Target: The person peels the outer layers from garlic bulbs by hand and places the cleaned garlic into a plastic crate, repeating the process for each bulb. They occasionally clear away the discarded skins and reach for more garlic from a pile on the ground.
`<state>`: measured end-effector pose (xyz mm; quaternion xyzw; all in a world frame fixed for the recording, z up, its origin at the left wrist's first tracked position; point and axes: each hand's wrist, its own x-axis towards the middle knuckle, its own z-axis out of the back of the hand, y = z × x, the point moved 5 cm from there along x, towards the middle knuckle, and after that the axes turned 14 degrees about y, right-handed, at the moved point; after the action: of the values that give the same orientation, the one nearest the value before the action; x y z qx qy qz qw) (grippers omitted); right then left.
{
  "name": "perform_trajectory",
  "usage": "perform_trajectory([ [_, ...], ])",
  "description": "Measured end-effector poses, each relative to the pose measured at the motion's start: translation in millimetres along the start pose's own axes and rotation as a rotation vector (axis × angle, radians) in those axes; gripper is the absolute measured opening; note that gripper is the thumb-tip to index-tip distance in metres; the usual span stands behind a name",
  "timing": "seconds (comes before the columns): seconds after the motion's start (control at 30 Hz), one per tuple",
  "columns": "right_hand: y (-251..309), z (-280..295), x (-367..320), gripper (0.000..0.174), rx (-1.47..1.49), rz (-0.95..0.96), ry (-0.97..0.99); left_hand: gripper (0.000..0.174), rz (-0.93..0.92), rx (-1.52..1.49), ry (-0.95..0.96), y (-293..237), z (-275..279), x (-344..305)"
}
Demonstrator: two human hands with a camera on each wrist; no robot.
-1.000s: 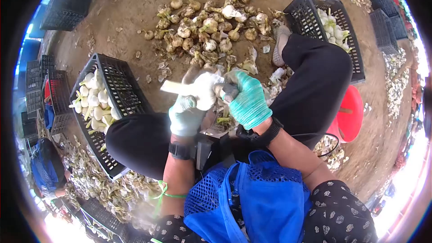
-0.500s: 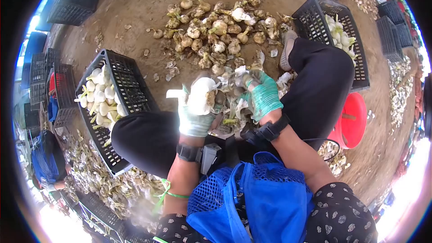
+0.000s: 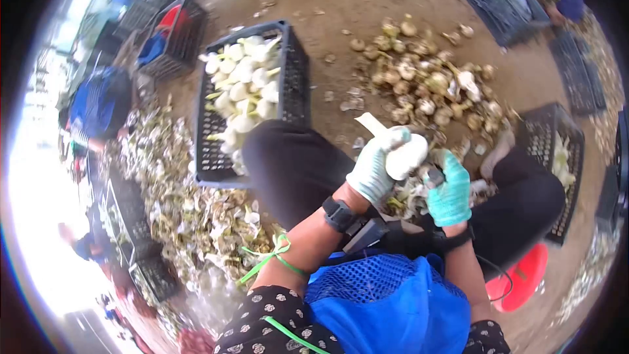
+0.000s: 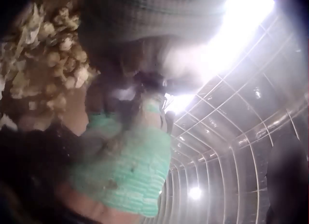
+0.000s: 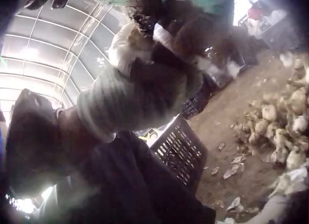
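In the head view, my left hand (image 3: pixel 375 169), in a pale knit glove, holds a white garlic bulb (image 3: pixel 407 157), its cut stem sticking out past the thumb. Right beside the bulb is my right hand (image 3: pixel 451 193) in a teal glove, fingers bent, with dark grey at the tips; I cannot tell whether they pinch anything. The right wrist view shows the left glove (image 5: pixel 130 101) around the bulb (image 5: pixel 123 50). In the left wrist view the teal glove (image 4: pixel 125 161) is blurred and its fingertips are in shadow.
A black crate (image 3: pixel 298 85) of cleaned garlic stands by the left knee, another crate (image 3: pixel 553 124) beyond the right leg. Unpeeled garlic (image 3: pixel 426 85) lies heaped on the dirt floor ahead. Peelings (image 3: pixel 196 203) cover the left side. A red bucket (image 3: pixel 524 275) sits at the right.
The head view has swung left, bringing the left crate nearer the middle. My right hand, apart from the bulb half a second ago, is now close against it. The left hand keeps hold of the bulb.
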<state>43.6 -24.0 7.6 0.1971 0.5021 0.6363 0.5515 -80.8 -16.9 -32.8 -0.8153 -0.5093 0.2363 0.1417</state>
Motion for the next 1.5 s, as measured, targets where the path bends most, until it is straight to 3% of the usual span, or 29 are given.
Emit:
perform_trajectory([
  [0.07, 14.1, -10.0, -2.1, 0.014, -0.288, 0.354, -0.091, 0.030, -0.138, 0.020, -0.141, -26.1, -4.5, -5.1],
  [0.1, 2.1, -18.0, -1.1, 0.014, -0.341, 0.545, -0.116, 0.027, -0.155, -0.158, -0.002, -42.3, 3.8, -5.3],
  [0.13, -2.6, -21.2, -2.1, 0.016, -0.276, 0.349, 0.003, 0.016, -0.231, -0.054, -0.112, -75.2, -10.9, -17.6],
  [0.17, -7.6, -19.2, -3.9, 0.016, -0.265, 0.305, 0.015, 0.015, -0.364, -0.039, -0.028, -105.6, -17.5, -26.6],
  [0.2, -14.0, -17.0, -3.3, 0.015, -0.253, 0.256, 0.028, 0.016, -0.421, 0.017, -0.151, -134.6, -11.7, -36.8],
  [0.23, -20.8, -14.0, -1.3, 0.015, -0.253, 0.252, 0.027, 0.018, -0.464, 0.207, -0.011, -168.3, -3.7, -49.2],
  [0.3, -52.9, -7.7, 5.5, 0.013, 0.268, -0.003, 0.003, 0.027, -0.569, 0.695, -0.367, -224.0, 23.4, -91.2],
  [0.33, -50.9, -6.3, 6.1, 0.013, 0.271, -0.010, -0.004, 0.030, -0.602, 0.945, -0.577, -247.4, 46.3, -112.4],
  [0.4, -40.2, -1.8, 5.4, 0.017, 0.067, 0.022, -0.034, 0.039, -0.410, 1.146, -0.840, -264.5, 115.1, -149.0],
  [0.47, -54.7, -7.8, 8.0, 0.018, 0.062, 0.058, -0.030, 0.036, 0.250, 2.005, -1.135, -261.7, 167.1, -181.5],
  [0.53, -51.2, -10.8, 9.0, 0.020, -0.125, 0.075, 0.047, 0.047, 0.631, 1.846, -1.227, -235.1, 206.0, -208.7],
  [0.6, -52.7, -3.0, 8.3, 0.022, -0.103, 0.046, 0.029, 0.071, 0.488, 1.757, -1.235, -232.4, 243.1, -230.4],
  [0.67, -51.8, -9.0, 11.7, 0.025, -0.028, 0.037, 0.053, 0.060, 0.300, 1.664, -1.206, -242.5, 236.0, -225.1],
  [0.7, -45.3, -10.3, 14.7, 0.020, -0.079, 0.212, -0.032, 0.055, 0.215, 1.640, -1.150, -248.0, 213.2, -210.6],
  [0.73, -47.7, -14.2, 16.7, 0.020, -0.072, 0.212, -0.020, 0.051, 0.128, 1.617, -1.085, -254.6, 189.3, -191.2],
  [0.8, -70.5, -20.4, 20.2, 0.015, 0.361, -0.067, 0.048, 0.043, 0.092, 1.563, -0.957, -270.0, 157.3, -146.7],
  [0.83, -81.7, -24.9, 21.1, 0.014, 0.798, -0.257, 0.102, 0.040, 0.065, 1.486, -0.887, -271.5, 135.9, -119.7],
  [0.87, -84.1, -21.6, 23.2, 0.014, 0.798, -0.270, 0.079, 0.037, 0.043, 1.404, -0.805, -269.5, 114.3, -89.9],
  [0.93, -60.3, -4.8, 22.2, 0.018, -0.253, 0.142, -0.047, 0.031, 0.069, 1.504, -0.494, -255.4, 73.8, -20.6],
  [1.0, -67.3, -2.5, 19.8, 0.025, -0.328, 0.230, -0.162, 0.032, 0.008, 1.735, -0.257, -211.4, 19.4, 45.7],
  [1.07, -73.9, 0.0, 23.1, 0.028, 0.066, -0.055, -0.046, 0.034, 0.142, 1.867, -0.100, -157.0, -7.2, 95.0],
  [1.1, -83.8, -2.8, 24.5, 0.033, 0.093, -0.029, -0.065, 0.036, 0.212, 1.828, -0.037, -127.4, -6.3, 115.3],
  [1.13, -98.5, -8.5, 25.6, 0.034, 0.331, -0.062, -0.053, 0.038, 0.319, 1.913, 0.001, -97.2, 11.7, 137.5],
  [1.17, -93.0, -1.3, 24.4, 0.031, 0.288, -0.076, -0.038, 0.040, 0.557, 1.870, -0.066, -67.0, 37.5, 153.3],
  [1.2, -88.4, 6.0, 22.9, 0.029, 0.245, -0.093, -0.023, 0.042, 0.676, 1.869, -0.136, -39.5, 53.7, 162.4],
  [1.27, -109.7, -1.9, 22.5, 0.027, 0.432, -0.237, -0.029, 0.050, 0.710, 2.027, -0.186, 4.2, 95.1, 180.0],
  [1.3, -114.7, -3.4, 20.8, 0.027, 0.503, -0.265, -0.009, 0.056, 0.733, 1.943, -0.286, 17.9, 107.6, 180.7],
  [1.4, -108.0, 14.2, 29.6, 0.025, 0.436, -0.272, -0.026, 0.056, 0.498, 1.983, -0.621, 38.2, 141.9, 178.1],
  [1.5, -110.9, 17.4, 37.7, 0.021, 0.435, -0.256, -0.059, 0.054, 0.506, 1.822, -0.776, 30.6, 178.3, 186.1],
])
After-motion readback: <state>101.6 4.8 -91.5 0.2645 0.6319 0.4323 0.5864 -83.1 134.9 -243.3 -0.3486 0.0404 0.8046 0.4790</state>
